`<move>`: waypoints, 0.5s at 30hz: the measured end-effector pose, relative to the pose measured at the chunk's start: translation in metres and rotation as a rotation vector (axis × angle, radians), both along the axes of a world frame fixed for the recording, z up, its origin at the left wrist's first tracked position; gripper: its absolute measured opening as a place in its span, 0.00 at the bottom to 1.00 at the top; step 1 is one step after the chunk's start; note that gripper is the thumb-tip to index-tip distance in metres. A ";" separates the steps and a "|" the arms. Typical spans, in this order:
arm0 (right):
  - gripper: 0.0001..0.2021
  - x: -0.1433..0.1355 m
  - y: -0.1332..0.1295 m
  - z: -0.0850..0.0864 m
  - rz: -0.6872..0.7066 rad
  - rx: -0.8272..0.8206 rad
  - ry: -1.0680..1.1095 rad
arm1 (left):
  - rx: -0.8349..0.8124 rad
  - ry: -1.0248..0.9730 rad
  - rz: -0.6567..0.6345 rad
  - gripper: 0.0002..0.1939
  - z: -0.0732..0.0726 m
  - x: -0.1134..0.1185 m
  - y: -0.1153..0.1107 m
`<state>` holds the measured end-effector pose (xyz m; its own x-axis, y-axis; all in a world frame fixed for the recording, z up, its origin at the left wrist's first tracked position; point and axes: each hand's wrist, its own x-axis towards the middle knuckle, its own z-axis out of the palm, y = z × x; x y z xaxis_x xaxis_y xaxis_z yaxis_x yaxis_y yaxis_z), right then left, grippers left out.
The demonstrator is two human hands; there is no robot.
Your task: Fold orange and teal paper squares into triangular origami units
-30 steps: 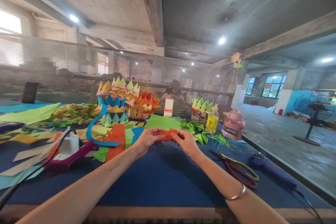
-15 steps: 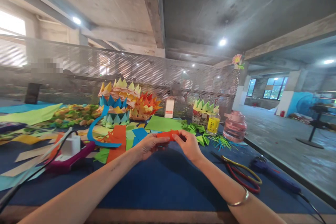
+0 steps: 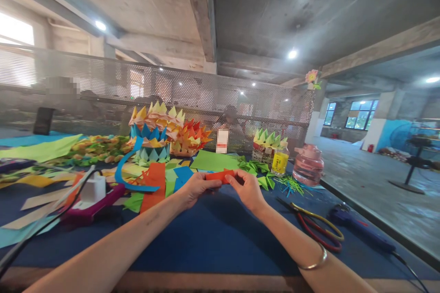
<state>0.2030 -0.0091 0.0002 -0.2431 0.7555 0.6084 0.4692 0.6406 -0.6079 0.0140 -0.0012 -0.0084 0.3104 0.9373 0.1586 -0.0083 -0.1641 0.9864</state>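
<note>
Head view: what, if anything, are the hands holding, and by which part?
A small piece of orange-red paper, pinched near its left end by the left hand and near its right end by the right hand.

No text could be read for certain. On the far right, the yellow label [image 3: 279,164] on a clear bottle [image 3: 282,150] bore dark characters too small to make out; the white object [image 3: 222,136] at far centre showed only a reddish band [image 3: 222,146].
</note>
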 end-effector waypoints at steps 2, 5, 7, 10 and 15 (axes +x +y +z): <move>0.13 0.001 0.000 0.000 0.005 -0.009 0.005 | -0.003 0.042 -0.012 0.12 0.001 -0.001 0.000; 0.12 0.001 0.001 0.000 0.015 -0.031 0.011 | 0.005 0.095 -0.018 0.10 0.001 -0.002 0.001; 0.12 0.001 0.002 0.001 0.029 -0.055 0.012 | 0.014 0.122 -0.009 0.10 0.001 -0.002 0.003; 0.12 -0.001 0.002 0.002 0.091 -0.114 -0.003 | 0.028 0.148 0.010 0.12 0.000 -0.002 0.005; 0.13 -0.002 0.002 0.002 0.214 -0.213 -0.035 | 0.053 0.182 0.020 0.12 0.000 -0.004 0.004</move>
<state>0.2005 -0.0074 0.0021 -0.4287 0.7943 0.4304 0.3598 0.5871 -0.7252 0.0103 0.0028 -0.0084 0.3197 0.9354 0.1509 0.1732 -0.2142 0.9613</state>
